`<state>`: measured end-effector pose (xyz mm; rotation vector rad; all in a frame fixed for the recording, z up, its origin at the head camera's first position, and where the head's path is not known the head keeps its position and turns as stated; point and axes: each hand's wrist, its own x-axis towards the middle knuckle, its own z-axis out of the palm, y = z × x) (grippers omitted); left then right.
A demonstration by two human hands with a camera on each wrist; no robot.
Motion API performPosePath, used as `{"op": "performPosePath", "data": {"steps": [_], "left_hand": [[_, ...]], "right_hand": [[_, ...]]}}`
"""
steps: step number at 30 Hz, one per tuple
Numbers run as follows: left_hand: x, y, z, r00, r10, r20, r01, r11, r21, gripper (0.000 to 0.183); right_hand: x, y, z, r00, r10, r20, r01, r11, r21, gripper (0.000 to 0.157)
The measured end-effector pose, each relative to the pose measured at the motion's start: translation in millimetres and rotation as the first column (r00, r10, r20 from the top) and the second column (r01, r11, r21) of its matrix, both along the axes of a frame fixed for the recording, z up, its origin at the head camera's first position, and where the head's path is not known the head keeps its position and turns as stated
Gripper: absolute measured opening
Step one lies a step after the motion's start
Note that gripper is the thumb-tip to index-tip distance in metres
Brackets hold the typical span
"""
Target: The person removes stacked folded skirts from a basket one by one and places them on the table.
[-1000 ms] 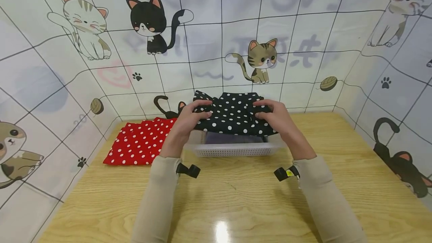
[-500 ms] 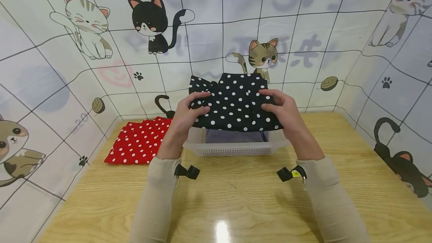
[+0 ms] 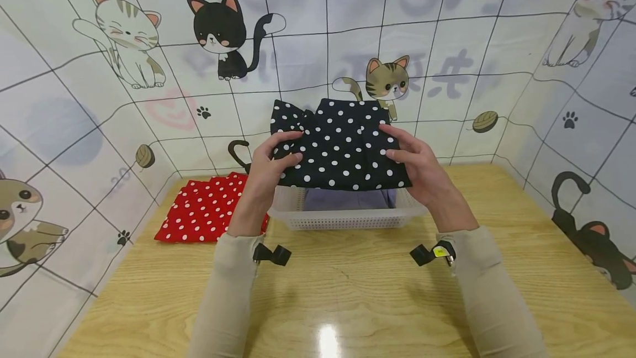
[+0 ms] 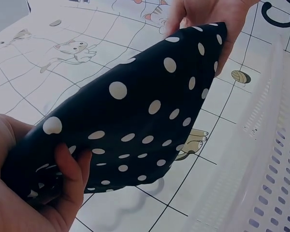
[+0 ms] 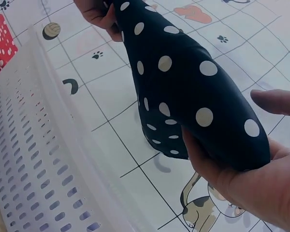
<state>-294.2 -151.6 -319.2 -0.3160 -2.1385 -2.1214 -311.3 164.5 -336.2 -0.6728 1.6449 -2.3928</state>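
Observation:
A folded black garment with white polka dots (image 3: 343,148) hangs above the basket, held up by both hands at its two ends. My left hand (image 3: 270,164) grips the left end, thumb toward me and fingers over the front; the left wrist view shows its fingers curled about the fabric (image 4: 135,116). At the other end my right hand (image 3: 422,164) holds the edge between thumb and fingers, and in the right wrist view the fabric (image 5: 183,82) lies in that hand (image 5: 251,183). Below is a white perforated plastic basket (image 3: 343,221) with folded greyish-purple cloth (image 3: 343,199) in it.
A folded red polka-dot cloth (image 3: 203,209) lies on the wooden table (image 3: 338,286) left of the basket, partly behind the left forearm. A wall covering (image 3: 308,43) printed with cats and grid lines stands behind and along both sides.
Both hands have raised the black polka-dot garment from low over the basket and tipped its face more upright. It has shifted slightly left, and more of the cloth in the basket shows.

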Motion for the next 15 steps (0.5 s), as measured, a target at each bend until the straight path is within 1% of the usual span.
{"op": "performPosePath", "data": {"steps": [6, 10, 15], "left_hand": [[0.8, 0.3, 0.2, 0.999, -0.035, -0.028, 0.035, 0.999, 0.019, 0.040], [0.4, 1.5, -0.8, 0.998, -0.054, -0.043, 0.055, 0.998, 0.024, 0.040], [-0.1, 2.3, -2.0, 0.997, -0.062, -0.049, 0.063, 0.998, 0.024, 0.039]], "right_hand": [[-0.9, 0.9, 0.4, 0.999, -0.039, 0.012, 0.039, 0.999, -0.007, 0.054], [-0.9, 2.6, 0.3, 0.999, -0.037, 0.024, 0.038, 0.999, -0.029, 0.054], [-1.1, 3.6, 2.1, 0.999, -0.028, 0.043, 0.031, 0.998, -0.055, 0.055]]}}
